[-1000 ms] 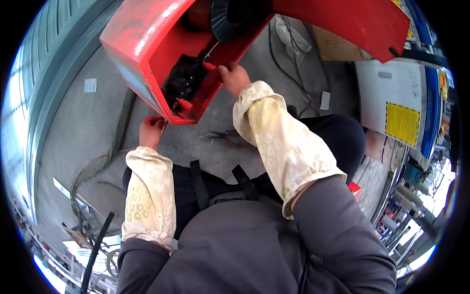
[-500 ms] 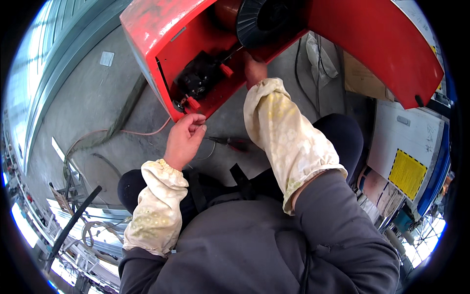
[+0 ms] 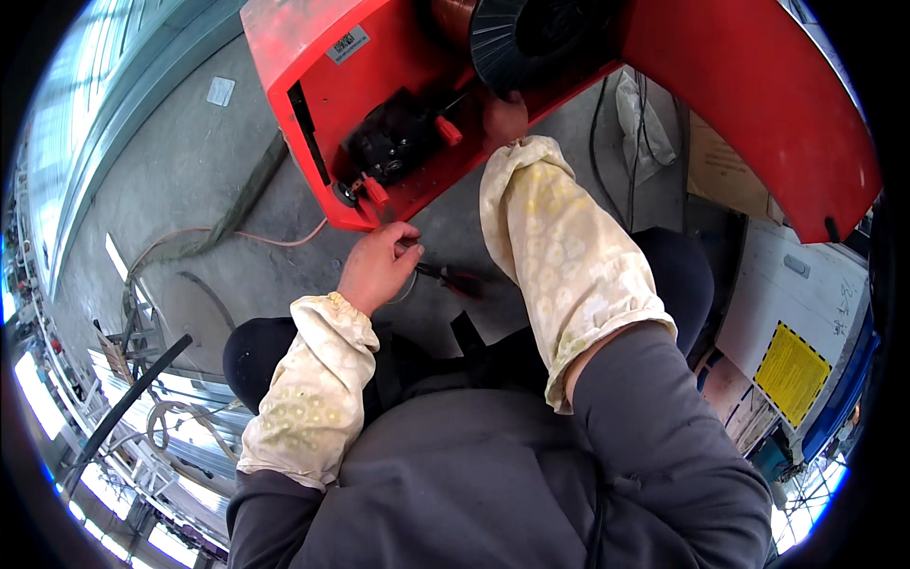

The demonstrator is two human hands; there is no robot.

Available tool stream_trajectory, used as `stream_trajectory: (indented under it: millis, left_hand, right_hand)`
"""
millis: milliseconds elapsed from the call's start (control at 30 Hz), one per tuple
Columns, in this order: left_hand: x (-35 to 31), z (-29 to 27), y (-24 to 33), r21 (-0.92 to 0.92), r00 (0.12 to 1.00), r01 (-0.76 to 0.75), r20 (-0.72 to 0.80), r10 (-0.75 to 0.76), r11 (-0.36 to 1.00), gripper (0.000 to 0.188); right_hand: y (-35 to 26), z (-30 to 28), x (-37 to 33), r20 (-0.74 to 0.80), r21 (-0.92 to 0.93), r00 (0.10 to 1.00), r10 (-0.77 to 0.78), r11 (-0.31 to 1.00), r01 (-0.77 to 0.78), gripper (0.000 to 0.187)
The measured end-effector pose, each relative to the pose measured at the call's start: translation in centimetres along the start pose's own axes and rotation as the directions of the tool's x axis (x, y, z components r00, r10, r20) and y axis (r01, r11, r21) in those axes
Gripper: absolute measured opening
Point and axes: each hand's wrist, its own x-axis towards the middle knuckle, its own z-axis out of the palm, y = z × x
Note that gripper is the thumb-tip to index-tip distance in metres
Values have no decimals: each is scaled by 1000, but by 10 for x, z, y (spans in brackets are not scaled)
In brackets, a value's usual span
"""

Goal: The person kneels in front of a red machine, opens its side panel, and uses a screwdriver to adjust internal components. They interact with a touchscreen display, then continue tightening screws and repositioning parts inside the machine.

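A red wire feeder box (image 3: 313, 119) stands open in front of me. Inside, a black spool (image 3: 498, 52) carries copper-coloured wire (image 3: 457, 21). Left of the spool sits a black feed mechanism (image 3: 389, 142) with a red lever (image 3: 448, 131) and a second red lever (image 3: 376, 192). My left hand (image 3: 379, 266) is just outside the box's near lower corner, fingers curled together; what they pinch, if anything, is too small to see. My right hand (image 3: 505, 119) reaches inside beneath the spool's rim, thumb raised and fingers curled, partly lost in shadow.
Red-handled pliers (image 3: 458, 281) lie on the floor between my knees. The box's red door (image 3: 749, 104) swings out to the right. Cables (image 3: 607, 161), a plastic bag (image 3: 643, 128) and a cardboard box (image 3: 722, 171) are beyond my right arm. A pinkish hose (image 3: 270, 240) runs leftward.
The box and floor sit slightly farther right in view. My right hand's thumb now shows raised by the spool's rim. My left hand stays near the box corner, fingers still curled.
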Motion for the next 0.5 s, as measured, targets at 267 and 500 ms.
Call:
stream_trajectory:
  millis: [267,500]
  left_hand:
    - [10,6,23,-8,982,-48,-181,46,999,28]
    - [27,-9,25,-20,880,-132,-462,108,991,56]
  right_hand:
    - [-3,6,-9,-91,46,987,134,990,-131,14]
    - [-5,8,-6,-84,101,991,106,990,-97,23]
